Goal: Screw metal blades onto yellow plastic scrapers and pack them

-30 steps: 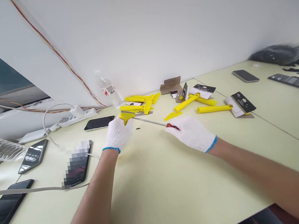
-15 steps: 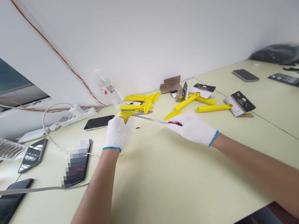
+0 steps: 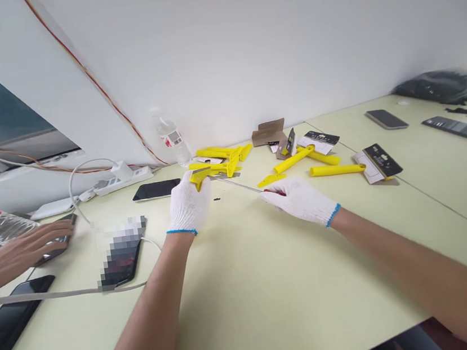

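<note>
Against a white wall, yellow handles lie across a pale counter. Above its near side, a gloved left hand holds a yellow piece in a closed grip; the gloved right hand has its grip wrapped around a red-handled screwdriver. Whether its tip touches the piece cannot be told. The step appears to be working the screwdriver at the piece, calling for a steady left hold and careful aim.
</note>
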`<state>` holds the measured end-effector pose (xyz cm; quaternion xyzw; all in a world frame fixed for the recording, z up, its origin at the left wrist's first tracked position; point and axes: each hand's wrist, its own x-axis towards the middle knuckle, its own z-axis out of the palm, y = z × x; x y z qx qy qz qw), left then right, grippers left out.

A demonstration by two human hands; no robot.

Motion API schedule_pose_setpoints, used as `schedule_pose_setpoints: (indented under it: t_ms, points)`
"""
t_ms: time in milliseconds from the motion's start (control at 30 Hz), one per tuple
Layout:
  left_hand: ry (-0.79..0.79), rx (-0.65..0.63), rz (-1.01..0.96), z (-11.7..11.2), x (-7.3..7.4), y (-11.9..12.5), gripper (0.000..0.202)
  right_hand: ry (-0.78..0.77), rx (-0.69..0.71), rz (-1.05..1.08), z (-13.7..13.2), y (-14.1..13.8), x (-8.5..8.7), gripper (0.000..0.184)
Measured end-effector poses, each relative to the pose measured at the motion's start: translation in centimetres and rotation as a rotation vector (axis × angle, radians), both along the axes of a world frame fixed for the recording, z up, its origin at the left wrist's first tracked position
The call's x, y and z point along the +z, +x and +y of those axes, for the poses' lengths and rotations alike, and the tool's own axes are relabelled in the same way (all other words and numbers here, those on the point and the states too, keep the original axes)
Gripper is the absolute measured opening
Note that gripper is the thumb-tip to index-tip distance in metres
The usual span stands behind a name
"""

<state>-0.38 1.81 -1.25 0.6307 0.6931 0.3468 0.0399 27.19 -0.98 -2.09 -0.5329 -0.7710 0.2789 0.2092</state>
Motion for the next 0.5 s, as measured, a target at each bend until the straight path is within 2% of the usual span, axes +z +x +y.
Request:
schedule_pose_setpoints:
  t_ms: [133,267,333,500]
  points:
    - [0.038,0.003,0.022,0.01,-0.11,0.04,0.028,-0.091,0.004,0.044,-0.04,0.03,0.31,0.05]
    - [0.055,-0.003,0.042,0.11,-0.29,-0.06,0.03,-0.102,0.045,0.066,0.04,0.43,0.62,0.048]
    - [0.064,-0.017,0.052,0.17,-0.39,-0.2,0.03,-0.048,0.044,0.035,0.12,0.64,0.57,0.047]
    - [0.104,-0.035,0.066,0.37,-0.68,-0.64,0.031,0.217,-0.014,-0.052,-0.04,0.47,0.37,0.038]
